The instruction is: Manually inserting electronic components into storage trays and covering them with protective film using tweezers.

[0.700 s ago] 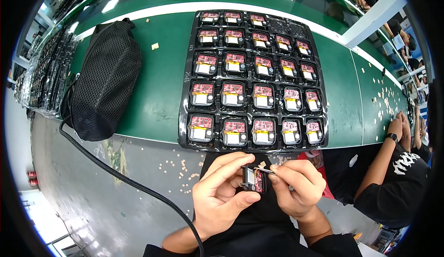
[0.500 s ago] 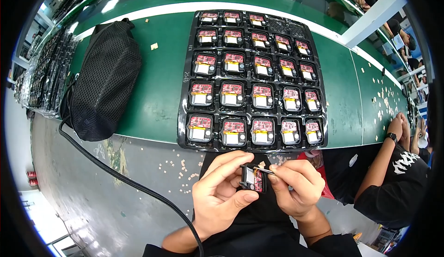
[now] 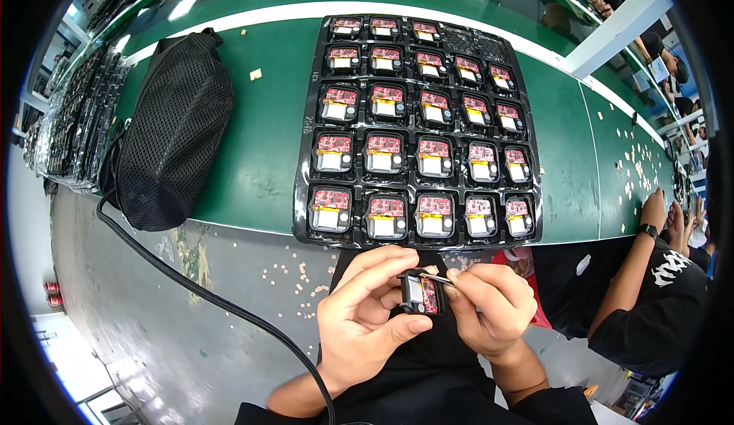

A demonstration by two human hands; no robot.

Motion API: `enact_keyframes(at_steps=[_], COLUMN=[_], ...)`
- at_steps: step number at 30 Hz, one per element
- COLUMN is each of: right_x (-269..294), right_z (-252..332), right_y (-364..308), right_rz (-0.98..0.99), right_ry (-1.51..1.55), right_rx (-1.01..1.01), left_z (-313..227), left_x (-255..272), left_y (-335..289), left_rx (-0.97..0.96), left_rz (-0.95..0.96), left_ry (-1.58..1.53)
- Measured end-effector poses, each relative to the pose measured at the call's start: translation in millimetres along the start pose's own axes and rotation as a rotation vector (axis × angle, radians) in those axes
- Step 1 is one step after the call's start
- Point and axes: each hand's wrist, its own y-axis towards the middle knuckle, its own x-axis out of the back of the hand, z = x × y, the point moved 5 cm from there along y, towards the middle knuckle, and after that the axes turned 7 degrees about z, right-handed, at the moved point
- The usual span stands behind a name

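Several left fingers [image 3: 375, 272] are gripping the open device [image 3: 420, 295], ideally keeping it steady; right fingers [image 3: 483, 288] are pinching a slim tool [image 3: 440, 278], preferably applying light pressure.

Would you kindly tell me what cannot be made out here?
All in the head view:
- Back of the small black device: hidden by its front and the left hand.
- Whether the thin tool in the right hand touches it: the tip is too small.
- Anything inside the black mesh bag: its fabric hides it.
- The black cable beyond the picture's lower edge: cut off.
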Motion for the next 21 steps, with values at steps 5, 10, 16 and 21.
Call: enact_keyframes(at_steps=[5,10,16,21], right_x=[5,8,6,4], right_z=[5,0,0,-1], right_y=[5,5,7,4], right_rz=[0.058,0.019,0.028,0.028], right_ry=[-0.12,-0.049,0.017,0.009], right_rx=[0.094,0.072,0.035,0.053], left_z=[-2,-8,-7,-4], left_x=[1,5,5,4], left_y=[0,0,1,0], left_rx=[0.027,-0.034,-0.01,0.017], left_rz=[-0.022,-0.029,-0.01,-0.004], left_ry=[0.019,0.003,0.029,0.008])
